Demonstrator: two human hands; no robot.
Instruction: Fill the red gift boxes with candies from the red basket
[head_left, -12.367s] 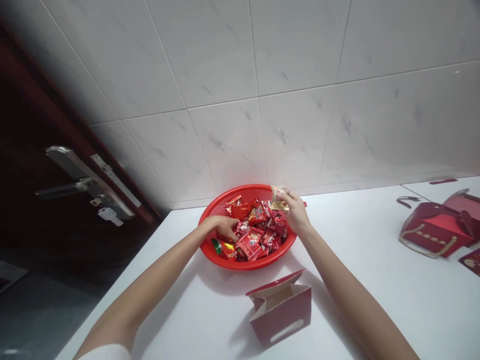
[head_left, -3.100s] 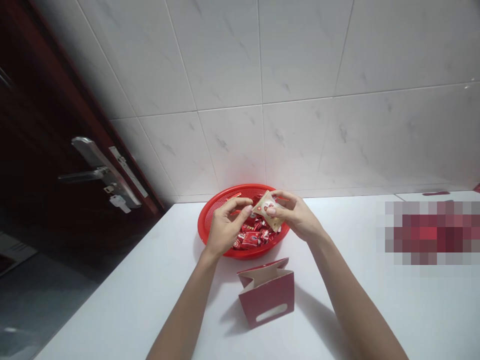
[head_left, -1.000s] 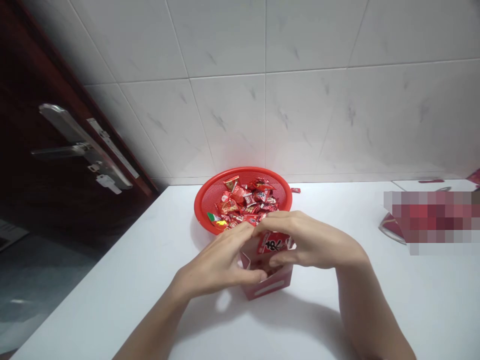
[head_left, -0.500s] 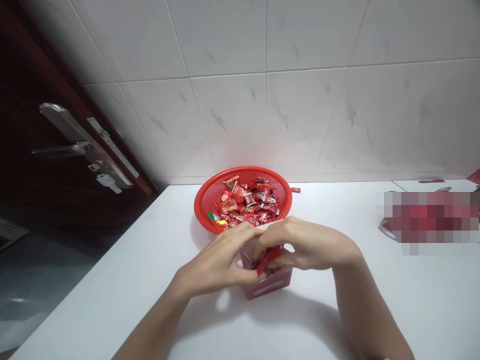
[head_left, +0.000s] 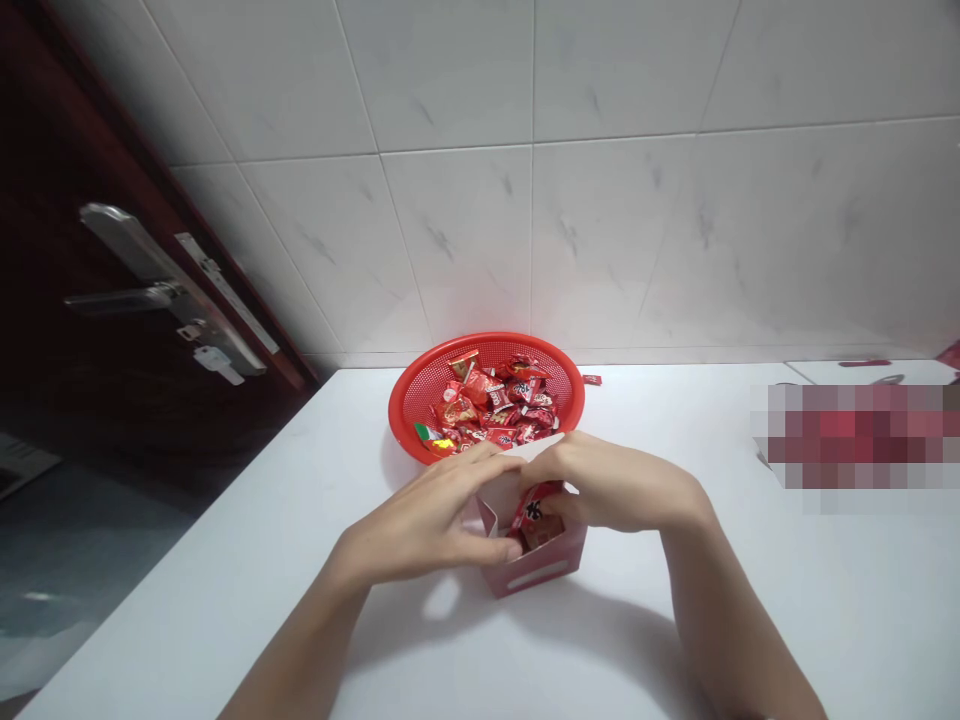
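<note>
A small pink cardboard box (head_left: 572, 553) stands on the white table with its top open and flaps raised. My left hand (head_left: 424, 525) grips the box's left side, thumb over the near rim. My right hand (head_left: 619, 485) reaches into the opening from the right, its fingers pinching a red wrapped candy (head_left: 534, 508) with dark lettering. Other wrapped pieces show partly beneath it inside the box. Just behind sits a red mesh basket (head_left: 399, 415) holding several red-wrapped candies (head_left: 480, 385); my hands and the box hide its near edge.
One small red packet (head_left: 592, 380) lies on the white table (head_left: 285, 560) right of the basket. Farther right is a blurred-out reddish patch (head_left: 847, 435). A tiled wall (head_left: 465, 230) borders the table's back, and a dark door with a metal handle (head_left: 124, 300) stands at the left.
The red candy in my right hand has turned, so its lettering now faces up, and it sits inside the box opening. My left fingers have shifted slightly, showing more of the opening.
</note>
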